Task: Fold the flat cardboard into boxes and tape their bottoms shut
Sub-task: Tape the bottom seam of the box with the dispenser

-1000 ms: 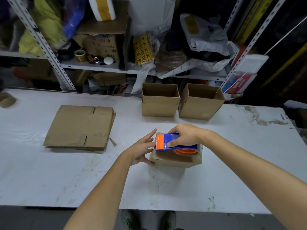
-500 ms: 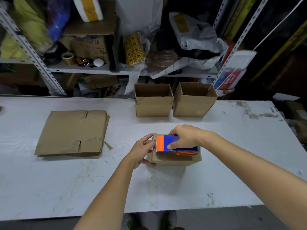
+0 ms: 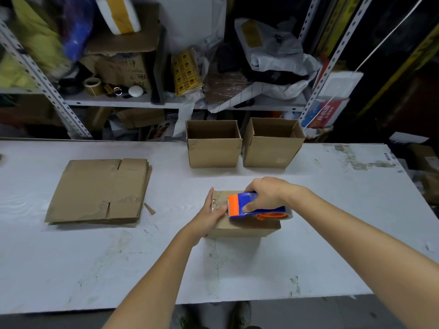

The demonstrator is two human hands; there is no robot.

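From the head view, the task looks partly done. Two finished brown cardboard boxes, one (image 3: 213,148) just beside the other (image 3: 272,144), stand open side up at the far edge of the white table (image 3: 71,269). Their bottoms are hidden, so I judge them taped only from the way they are set aside.

A third small brown cardboard box (image 3: 240,225) sits near the middle of the table with its closed flaps up. The right hand (image 3: 267,193) is wrapped tight around the blue and orange tape dispenser (image 3: 247,206), which rests on top of that box with its orange blade end towards the box's left edge. The left hand (image 3: 211,216) braces the box's left side with straight fingers and the thumb laid over the top edge, gripping nothing. Clear tape is hard to see on the seam, so I cannot tell how much of the strip is down.

What is left is the stack of flat brown cardboard sheets (image 3: 99,191) lying well apart to the left.

The count comes to two standing boxes, one box being taped, one dispenser and one stack of several flats. The sheets are too close together to number.
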